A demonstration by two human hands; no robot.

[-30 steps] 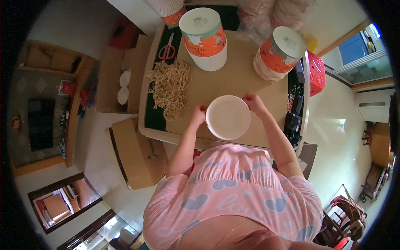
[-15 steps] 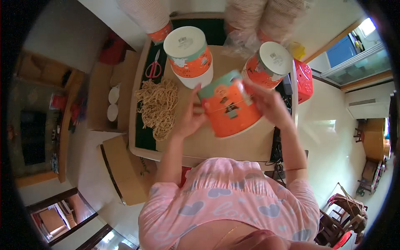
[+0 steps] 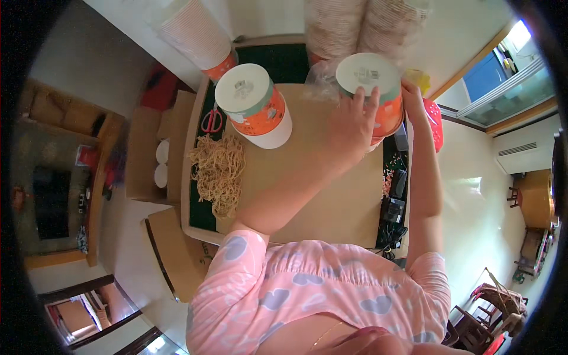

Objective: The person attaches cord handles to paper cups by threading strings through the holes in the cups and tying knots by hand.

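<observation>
An orange and green paper bucket [image 3: 389,115] stands upside down at the far right of the table, on top of a stack. My left hand [image 3: 355,121] lies against its near left side, with fingertips reaching the white base. Round its right side curves my right hand [image 3: 414,99], partly hidden by the bucket. Between them the two hands clasp it. To the left stands another upside-down orange bucket [image 3: 260,120] over a white one. A tangled heap of tan string [image 3: 219,171] lies near it, with red-handled scissors [image 3: 212,121] just behind.
Tall stacks of pale paper buckets [image 3: 195,32] rise at the back left, with more wrapped stacks [image 3: 334,26] at the back right. A brown cardboard sheet [image 3: 307,201] covers the table. Black adapters and cables [image 3: 391,213] line its right edge. An open carton [image 3: 145,154] stands left.
The orange bucket held between my hands at mid-table has gone to the far right, onto the stack there. Both hands moved with it, and the view shifted slightly.
</observation>
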